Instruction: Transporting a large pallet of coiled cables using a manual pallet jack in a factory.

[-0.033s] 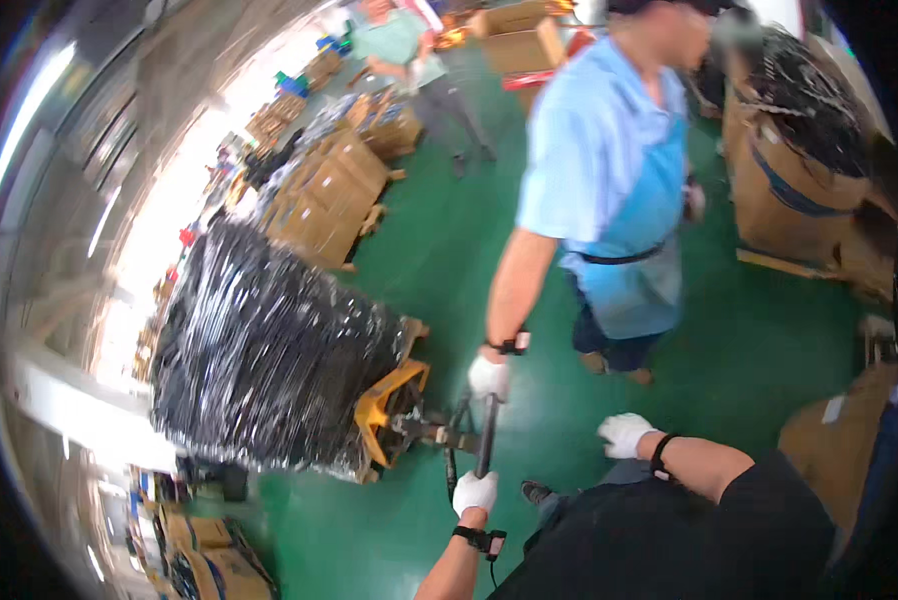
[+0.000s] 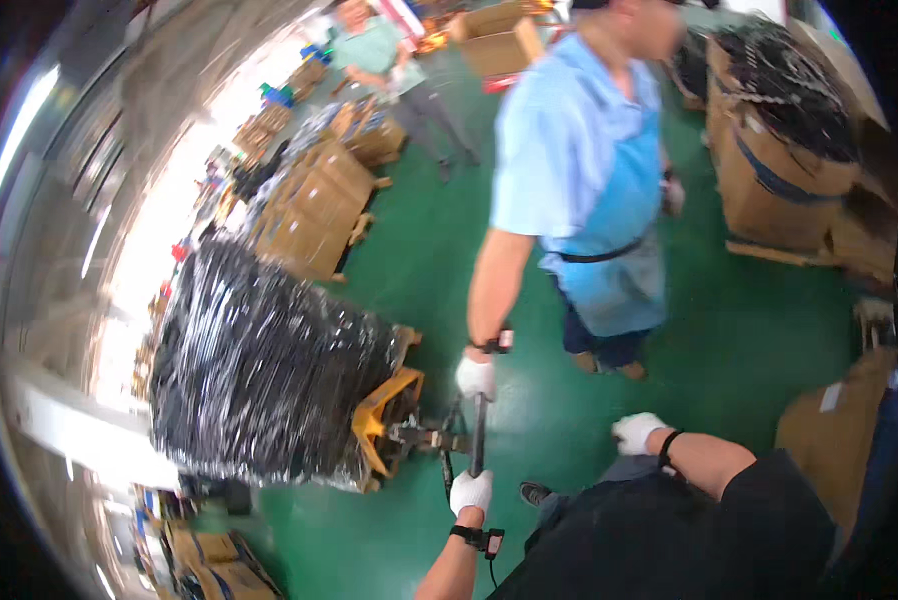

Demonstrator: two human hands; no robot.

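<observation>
My left hand (image 2: pixel 471 491), in a white glove, is wrapped round the near end of the black handle bar (image 2: pixel 479 436) of a pallet jack. A co-worker's gloved hand (image 2: pixel 476 378) grips the bar's other end. My right hand (image 2: pixel 637 433), also gloved, hangs beside my leg with loosely parted fingers, holding nothing. Behind the handle is the pallet jack's yellow frame (image 2: pixel 377 420), up against a wooden pallet (image 2: pixel 406 348). A tall load wrapped in shiny black film (image 2: pixel 269 365) stands on that pallet.
A co-worker in a blue apron (image 2: pixel 619 270) stands just ahead. Another person (image 2: pixel 384 60) is farther back. Palletised cartons (image 2: pixel 314 215) line the left; a big carton of black strands (image 2: pixel 779 190) stands at right. A brown carton (image 2: pixel 819 420) is near my right arm. The floor (image 2: pixel 419 240) is green.
The co-worker and the background have shifted slightly left in the picture. The handle, with both gloved hands still on it, sits a little farther left. My right hand has moved slightly right.
</observation>
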